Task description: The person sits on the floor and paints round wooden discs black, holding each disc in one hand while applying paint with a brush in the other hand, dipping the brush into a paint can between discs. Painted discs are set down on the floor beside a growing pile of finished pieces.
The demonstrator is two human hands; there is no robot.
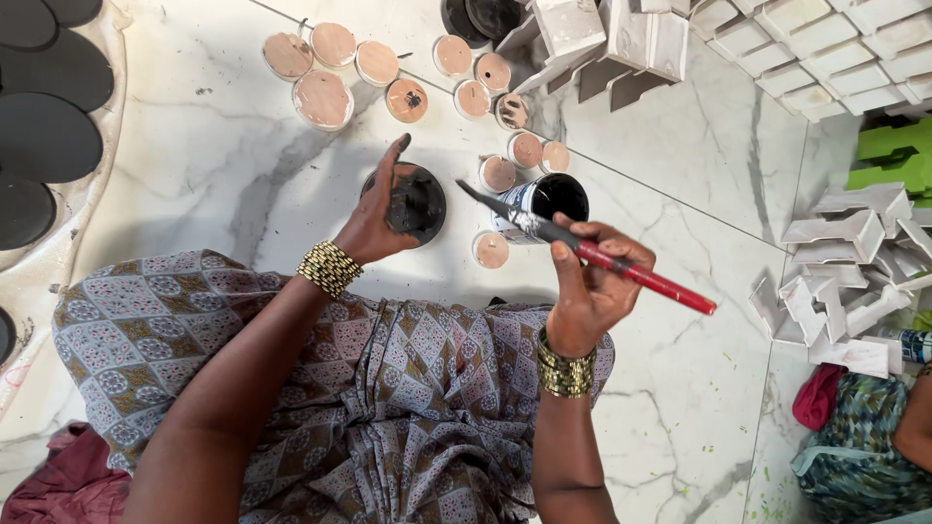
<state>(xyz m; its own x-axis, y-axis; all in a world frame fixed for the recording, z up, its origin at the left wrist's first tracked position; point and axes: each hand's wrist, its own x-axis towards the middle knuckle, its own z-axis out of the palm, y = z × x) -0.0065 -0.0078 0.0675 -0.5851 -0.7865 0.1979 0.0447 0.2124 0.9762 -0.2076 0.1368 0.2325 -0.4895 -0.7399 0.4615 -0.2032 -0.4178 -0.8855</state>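
Fingers (400,153) of left hand (381,215) wrapped round a black-painted disc (416,202), held upright-ish just above the marble floor (214,165), index tip stretched up, smeared w/ black paint. Fingers (610,254) of right hand (592,286) clenched on a paintbrush (582,249) w/ red handle; bristle end pointing up-left toward the disc, close but not touching; handle end sticking out to the right. Black paint tin (555,199) standing on floor just behind the brush, between both hands. Beige wooden discs (325,97), unpainted, scattered on floor beyond the tin & further up-left in a loose cluster; one small one (491,249) just in front of the tin. Finished black discs (44,136) laid out far left on a pale sheet. White angled wooden pieces (854,291) heaped at right & stacked along the top edge (621,44). Green piece (893,155) at far right. Gold bead bangles on both wrists; patterned grey-brown cloth (388,388) over lap. Another person's arm & teal patterned clothing (864,437) at bottom right corner, well apart from the hands.
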